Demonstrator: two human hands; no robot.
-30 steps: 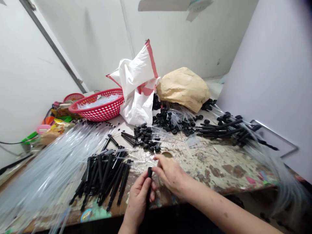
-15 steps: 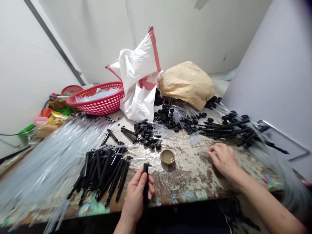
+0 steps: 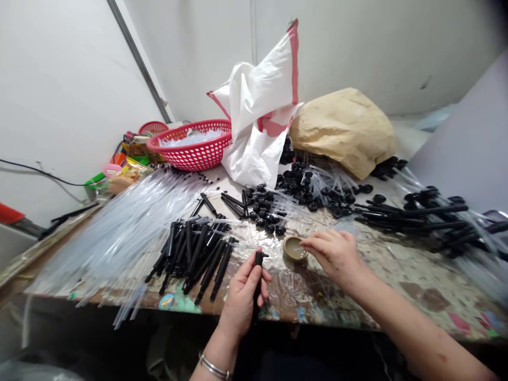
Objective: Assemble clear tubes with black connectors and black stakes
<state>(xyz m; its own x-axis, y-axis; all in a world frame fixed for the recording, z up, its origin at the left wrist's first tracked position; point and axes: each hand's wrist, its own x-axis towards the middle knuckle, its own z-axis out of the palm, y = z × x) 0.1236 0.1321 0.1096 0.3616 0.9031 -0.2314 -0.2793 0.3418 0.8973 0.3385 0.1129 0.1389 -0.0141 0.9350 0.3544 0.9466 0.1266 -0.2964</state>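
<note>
My left hand point(image 3: 245, 288) is wrapped round a black plastic tube point(image 3: 259, 260), held upright with a small side nozzle at its top pointing right. My right hand point(image 3: 335, 254) pinches a thin clear tube point(image 3: 300, 247), its tip over or in the liquid of a small round bowl point(image 3: 291, 256); I cannot tell whether it touches the liquid. Left of my left hand lies a pile of similar black tubes point(image 3: 194, 251), some with thin clear tubes sticking out.
Long clear tubes point(image 3: 115, 238) cover the table's left side. Behind stand a red basket point(image 3: 190, 153), a white sack point(image 3: 257, 132) and a brown paper bag point(image 3: 345, 132). Black round-ended parts point(image 3: 297, 182) lie in the middle; more black tubes point(image 3: 405, 217) lie at right.
My right hand has moved left from the tabletop to the bowl, with a thin clear tube now showing in its fingers. My left hand still holds the black tube. The camera view has shifted left.
</note>
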